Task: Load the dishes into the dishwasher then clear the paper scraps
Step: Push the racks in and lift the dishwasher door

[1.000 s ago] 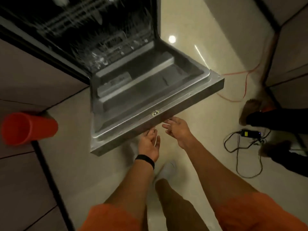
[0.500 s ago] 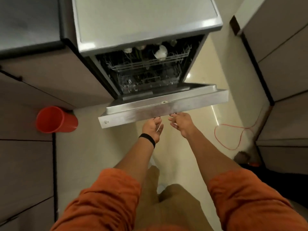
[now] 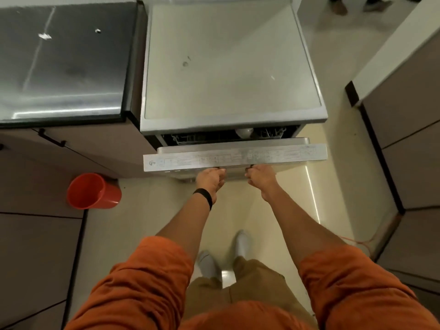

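A person in orange sleeves stands facing a steel dishwasher [image 3: 233, 67], seen from above. The dishwasher door [image 3: 235, 158] is tilted up almost to closed, with only a narrow dark gap under the machine's top. Through that gap a strip of wire rack [image 3: 190, 138] shows, with one white dish [image 3: 244, 132] sitting in it towards the right.

Both hands are at the door's front edge, near its middle and a little apart. The left hand [image 3: 210, 179], with a black wristband [image 3: 203, 196] on the wrist, has its fingers curled up under the lip of the door. The right hand [image 3: 260, 178] grips the same lip just beside it, fingers hooked under in the same way; the fingertips of both are hidden beneath the edge.

To the left of the dishwasher is a dark, shiny counter [image 3: 64, 67] with two small white paper scraps [image 3: 44, 36] lying near its far side, well apart from the hands. An orange bucket [image 3: 94, 191] stands on the pale floor below the counter, left of the door.
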`<action>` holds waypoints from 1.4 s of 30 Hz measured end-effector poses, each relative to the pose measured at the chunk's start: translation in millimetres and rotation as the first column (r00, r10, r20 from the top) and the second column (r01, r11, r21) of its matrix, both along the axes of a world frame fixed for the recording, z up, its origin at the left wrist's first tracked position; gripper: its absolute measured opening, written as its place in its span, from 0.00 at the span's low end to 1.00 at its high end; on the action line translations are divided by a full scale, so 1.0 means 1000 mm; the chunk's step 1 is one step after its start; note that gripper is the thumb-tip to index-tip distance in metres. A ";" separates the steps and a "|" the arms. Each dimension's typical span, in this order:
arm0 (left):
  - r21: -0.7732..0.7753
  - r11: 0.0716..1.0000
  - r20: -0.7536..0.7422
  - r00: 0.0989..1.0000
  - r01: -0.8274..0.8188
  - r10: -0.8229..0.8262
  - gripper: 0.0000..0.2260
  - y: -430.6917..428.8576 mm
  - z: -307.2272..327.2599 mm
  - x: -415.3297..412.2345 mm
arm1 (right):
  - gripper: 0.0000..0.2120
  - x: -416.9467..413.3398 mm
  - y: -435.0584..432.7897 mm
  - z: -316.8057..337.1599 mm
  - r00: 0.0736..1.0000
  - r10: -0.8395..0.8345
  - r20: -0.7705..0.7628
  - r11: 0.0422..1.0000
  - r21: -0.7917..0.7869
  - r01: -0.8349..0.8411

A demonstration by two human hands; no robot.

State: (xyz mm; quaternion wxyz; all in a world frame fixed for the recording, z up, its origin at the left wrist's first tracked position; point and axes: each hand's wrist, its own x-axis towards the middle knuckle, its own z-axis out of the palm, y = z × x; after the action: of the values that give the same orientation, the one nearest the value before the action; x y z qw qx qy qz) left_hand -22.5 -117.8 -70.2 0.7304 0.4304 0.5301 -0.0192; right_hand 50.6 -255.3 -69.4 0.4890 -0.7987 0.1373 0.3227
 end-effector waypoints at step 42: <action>0.903 -0.008 -0.348 0.717 0.431 -0.604 0.19 0.154 0.124 0.036 | 0.24 0.049 0.121 0.125 0.573 0.650 0.499 0.757 -0.496 -0.426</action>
State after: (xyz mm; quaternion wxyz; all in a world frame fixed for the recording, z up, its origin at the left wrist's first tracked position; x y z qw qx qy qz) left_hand 13.1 35.8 53.4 0.2814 0.9415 0.1719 0.0692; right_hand 99.9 -134.2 55.9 0.2438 -0.9293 -0.2423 0.1351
